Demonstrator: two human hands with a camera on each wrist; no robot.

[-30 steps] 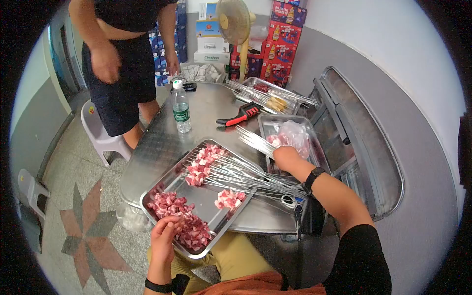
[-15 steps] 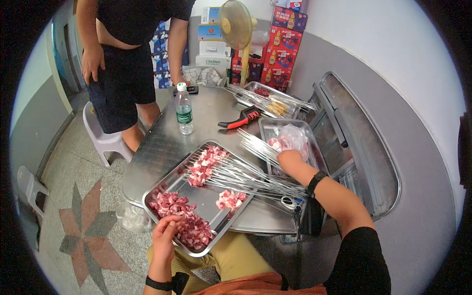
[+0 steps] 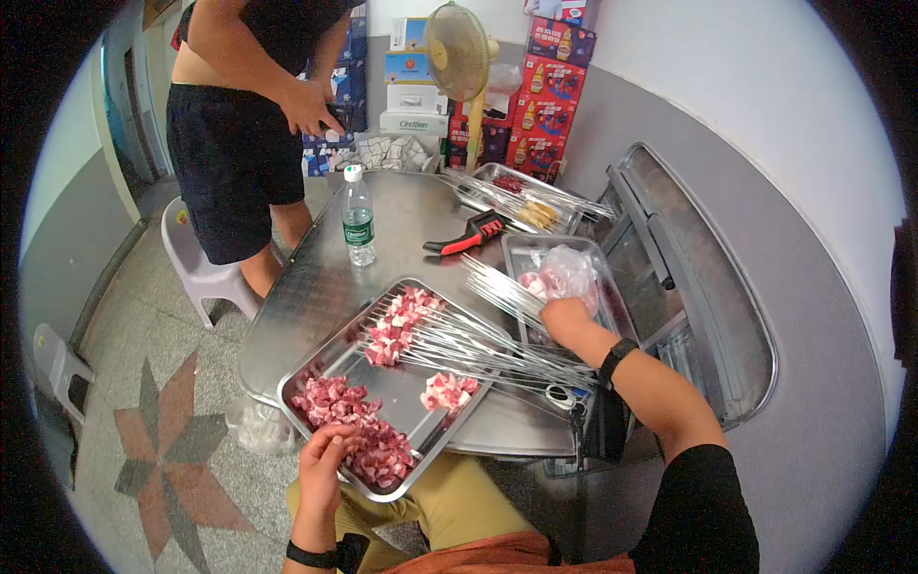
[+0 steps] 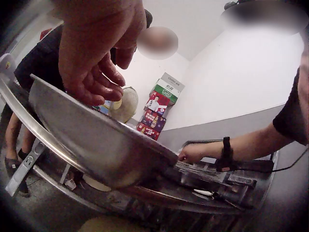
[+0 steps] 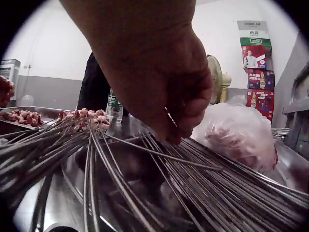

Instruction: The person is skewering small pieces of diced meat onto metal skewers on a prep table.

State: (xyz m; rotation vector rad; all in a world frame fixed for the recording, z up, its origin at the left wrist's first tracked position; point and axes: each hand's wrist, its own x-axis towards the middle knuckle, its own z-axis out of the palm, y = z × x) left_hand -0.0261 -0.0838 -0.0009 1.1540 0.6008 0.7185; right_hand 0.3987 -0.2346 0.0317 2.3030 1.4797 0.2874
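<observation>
My left hand is over the near corner of a metal tray, beside a pile of red raw meat chunks. Its fingers hang loosely curled, with nothing visible in them in the left wrist view. Skewered meat lies at the tray's far side, its metal shafts pointing right. A small heap of fattier meat sits by the right rim. Over a bundle of bare metal skewers, my right hand has its fingers curled in, pinching a skewer whose glint shows between them.
Behind the right hand, a plastic bag of meat sits in a second tray. A water bottle, a red-and-black knife sharpener and a farther tray stand on the metal table. A person is across it. Scissors lie right.
The standing person has leaned over and brought both hands together before the waist. My hands stay almost in place, the right one shifting slightly over the skewers.
</observation>
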